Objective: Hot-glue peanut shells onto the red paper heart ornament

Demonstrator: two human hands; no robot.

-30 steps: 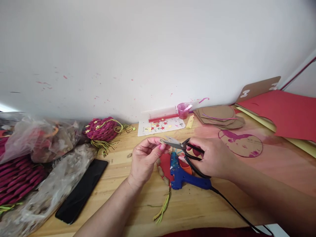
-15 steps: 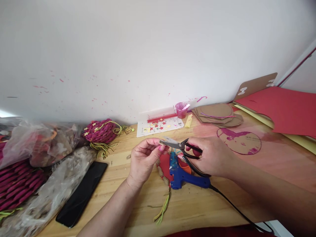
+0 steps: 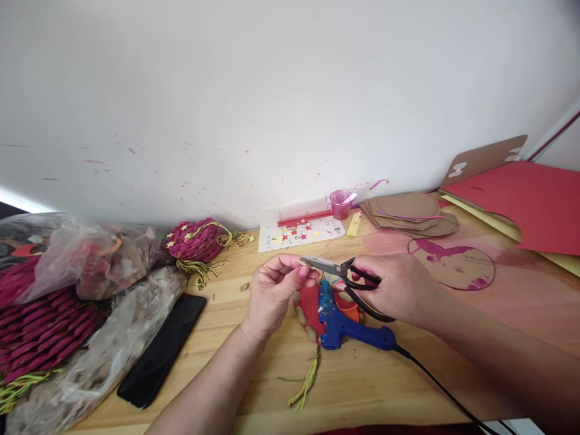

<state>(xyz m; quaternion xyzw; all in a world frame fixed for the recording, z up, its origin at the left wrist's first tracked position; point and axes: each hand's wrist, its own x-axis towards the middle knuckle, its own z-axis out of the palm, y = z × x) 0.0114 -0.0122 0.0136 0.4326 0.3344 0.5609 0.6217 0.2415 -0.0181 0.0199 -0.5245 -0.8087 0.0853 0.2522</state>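
Brings the blades of the black-handled scissors (image 3: 341, 270) closer together than half a second earlier, and sees nearly everything, the blue glue gun (image 3: 333, 329) included, a little farther right in view. Grasps the scissors in the right hand (image 3: 399, 287), with fingers curled around the handles, over the upper right side of the glue gun. Points the blades leftward, past the glue gun's nozzle end, right up to the left fingertips.

Pinches a small tan piece (image 3: 306, 263) between thumb and forefinger of the left hand (image 3: 274, 287), raised to the upper left of the glue gun. Has this piece at the very tips of those fingers, close by the blade ends. Cannot tell whether the blades touch it or bite into it.

Rests the glue gun across a red round piece (image 3: 309, 302) edged with tan beads (image 3: 310, 332), with an orange item (image 3: 348, 311) just to its right and a yellow-green tassel (image 3: 310, 383) below its left end. Trails a black cable (image 3: 444, 386) from its grip toward the lower right. Has a black phone (image 3: 163, 350) well to the glue gun's left, a star-strewn white sheet (image 3: 272, 238) beyond it, and a purple-painted cardboard cutout (image 3: 457, 266) to its upper right.
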